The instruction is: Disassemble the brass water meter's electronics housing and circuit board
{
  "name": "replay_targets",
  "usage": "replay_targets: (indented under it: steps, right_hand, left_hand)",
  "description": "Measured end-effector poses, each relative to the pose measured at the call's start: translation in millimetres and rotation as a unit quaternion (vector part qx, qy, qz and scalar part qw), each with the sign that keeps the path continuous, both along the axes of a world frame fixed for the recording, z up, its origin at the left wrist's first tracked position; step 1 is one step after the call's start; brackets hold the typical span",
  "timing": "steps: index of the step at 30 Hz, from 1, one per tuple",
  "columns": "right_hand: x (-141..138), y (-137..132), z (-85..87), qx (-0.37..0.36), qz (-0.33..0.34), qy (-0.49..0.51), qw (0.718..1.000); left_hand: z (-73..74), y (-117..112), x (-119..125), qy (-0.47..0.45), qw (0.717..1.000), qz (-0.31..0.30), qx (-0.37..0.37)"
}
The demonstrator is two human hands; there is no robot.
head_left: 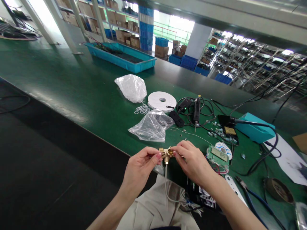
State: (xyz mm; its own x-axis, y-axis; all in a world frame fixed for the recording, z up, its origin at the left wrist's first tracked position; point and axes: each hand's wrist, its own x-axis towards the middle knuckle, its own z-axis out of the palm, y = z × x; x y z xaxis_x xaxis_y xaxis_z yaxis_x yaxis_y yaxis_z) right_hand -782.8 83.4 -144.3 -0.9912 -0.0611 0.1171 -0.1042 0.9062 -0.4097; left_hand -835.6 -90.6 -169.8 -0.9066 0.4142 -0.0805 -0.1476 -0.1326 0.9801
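Note:
My left hand (141, 167) pinches a small brass fitting (166, 153) just above the front edge of the green bench (72, 86). A thin white wire (166, 182) hangs from the fitting toward my lap. From the right, my right hand (192, 158) meets the same fitting, its thumb and fingertips pinched at the fitting's top. Both hands are closed on it. What the right fingertips grip there is too small to make out.
Behind the hands lie two clear plastic bags (152, 126), white rings (142, 109), a white tape roll (161, 100) and an electric screwdriver (196, 110) with cables. To the right are a green circuit board (217, 155), a teal soldering station (254, 127) and pliers (247, 191). A blue tray (120, 56) stands far back.

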Motion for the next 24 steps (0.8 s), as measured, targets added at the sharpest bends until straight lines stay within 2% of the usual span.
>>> replay_targets:
  steps: [2,5,9,11,13,15,17,18,20,24]
  right_hand:
    - [3.0,0.0,4.7,-0.151,-0.032,-0.001,0.988]
    - [6.3,-2.6,12.3,-0.33,-0.081,-0.03,0.94]
    - [9.3,-2.0,19.1,-0.449,-0.12,-0.067,0.883]
    - [12.6,6.1,21.5,-0.46,-0.131,-0.071,0.876]
    - [18.0,20.9,22.5,-0.399,-0.149,-0.048,0.904]
    - [25.1,39.5,20.2,-0.252,-0.152,-0.001,0.956]
    - [31.9,56.4,13.8,-0.077,-0.126,0.037,0.988]
    - [34.6,62.6,9.5,-0.007,-0.105,0.043,0.994]
    - [37.4,69.0,0.6,0.081,-0.067,0.04,0.994]
    - [32.3,64.3,-8.2,0.172,-0.029,0.041,0.984]
  left_hand:
    - [1.7,4.5,-0.1,0.005,1.0,-0.012,0.009]
    - [6.9,13.2,0.4,0.021,0.999,-0.033,0.017]
    - [14.6,24.0,3.6,0.031,0.998,-0.05,0.016]
    - [14.0,26.6,5.2,0.042,0.997,-0.06,0.007]
    - [9.3,26.6,5.4,0.083,0.995,-0.055,-0.029]
    - [1.9,25.2,3.9,0.171,0.981,-0.029,-0.092]
    - [-6.4,24.0,1.5,0.277,0.948,-0.007,-0.16]
    - [-10.3,23.9,0.3,0.321,0.929,-0.001,-0.183]
    - [-17.1,24.8,-1.3,0.38,0.9,0.001,-0.213]
    - [-26.7,28.4,-1.7,0.422,0.872,-0.002,-0.247]
